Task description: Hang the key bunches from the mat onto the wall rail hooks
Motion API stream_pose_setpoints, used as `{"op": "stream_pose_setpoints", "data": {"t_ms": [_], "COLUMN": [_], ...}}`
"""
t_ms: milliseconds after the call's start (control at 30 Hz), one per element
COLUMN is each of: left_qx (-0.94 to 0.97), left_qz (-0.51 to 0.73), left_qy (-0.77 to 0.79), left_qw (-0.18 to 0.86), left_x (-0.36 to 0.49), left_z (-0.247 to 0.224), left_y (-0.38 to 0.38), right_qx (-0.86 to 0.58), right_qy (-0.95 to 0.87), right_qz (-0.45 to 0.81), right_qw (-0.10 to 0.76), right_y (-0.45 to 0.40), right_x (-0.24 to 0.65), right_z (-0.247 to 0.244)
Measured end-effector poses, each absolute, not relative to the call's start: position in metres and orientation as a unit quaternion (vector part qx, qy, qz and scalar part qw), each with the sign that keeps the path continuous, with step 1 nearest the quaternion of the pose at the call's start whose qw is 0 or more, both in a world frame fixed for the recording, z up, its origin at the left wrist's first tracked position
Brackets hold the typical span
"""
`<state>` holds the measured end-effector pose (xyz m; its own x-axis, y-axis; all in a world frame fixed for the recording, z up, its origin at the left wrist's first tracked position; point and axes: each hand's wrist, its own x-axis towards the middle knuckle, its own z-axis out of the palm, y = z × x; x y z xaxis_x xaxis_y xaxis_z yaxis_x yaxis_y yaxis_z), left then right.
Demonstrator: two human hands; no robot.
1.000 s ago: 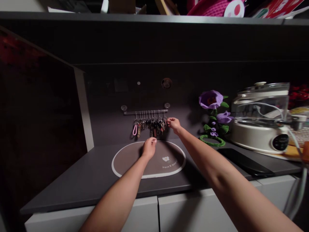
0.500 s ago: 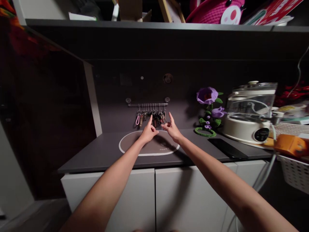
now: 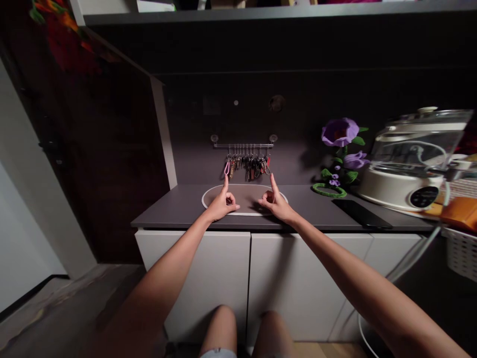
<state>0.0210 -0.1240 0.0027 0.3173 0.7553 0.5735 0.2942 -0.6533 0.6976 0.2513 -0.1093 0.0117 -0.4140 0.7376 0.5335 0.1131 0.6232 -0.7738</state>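
My left hand [image 3: 222,203] is held over the oval mat [image 3: 246,193], its index finger stretched up and its thumb pointing inward. Opposite it, my right hand [image 3: 275,201] makes the mirrored shape, index finger up, thumb inward, other fingers curled. Both are open and hold nothing, with a gap between them. Behind them a clear rail [image 3: 244,145] on the wall carries several bunches of keys [image 3: 248,164]. A pink loop [image 3: 227,168] hangs at its left end, just above my left fingertip in view. A red tag [image 3: 268,162] hangs near the right end.
Purple crocheted flowers [image 3: 340,133] stand right on the counter [image 3: 167,206], with a black phone [image 3: 361,214] before them. Farther right are a cream appliance [image 3: 395,186] with a clear lid and a white basket [image 3: 462,253]. A shelf [image 3: 261,14] runs overhead; white cabinet doors [image 3: 208,278] are below.
My hands have moved apart, the left one leftward and the right one slightly rightward. The view has tilted down, so my knees and more floor show. The keys still hang on the rail.
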Motion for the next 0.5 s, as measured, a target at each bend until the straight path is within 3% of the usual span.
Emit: {"op": "stream_pose_setpoints", "data": {"t_ms": [267,500], "left_qx": [0.730,0.598], "left_qz": [0.497,0.594], "left_qy": [0.381,0.488], "left_qw": [0.275,0.228], "left_x": [0.015,0.000], "left_z": [0.015,0.042], "left_y": [-0.110,-0.038], "right_qx": [-0.302,-0.427], "right_qy": [-0.781,-0.663], "right_qz": [0.305,0.280], "right_qw": [0.455,0.548], "right_y": [-0.093,-0.020], "right_x": [0.251,0.271], "right_z": [0.026,0.062]}}
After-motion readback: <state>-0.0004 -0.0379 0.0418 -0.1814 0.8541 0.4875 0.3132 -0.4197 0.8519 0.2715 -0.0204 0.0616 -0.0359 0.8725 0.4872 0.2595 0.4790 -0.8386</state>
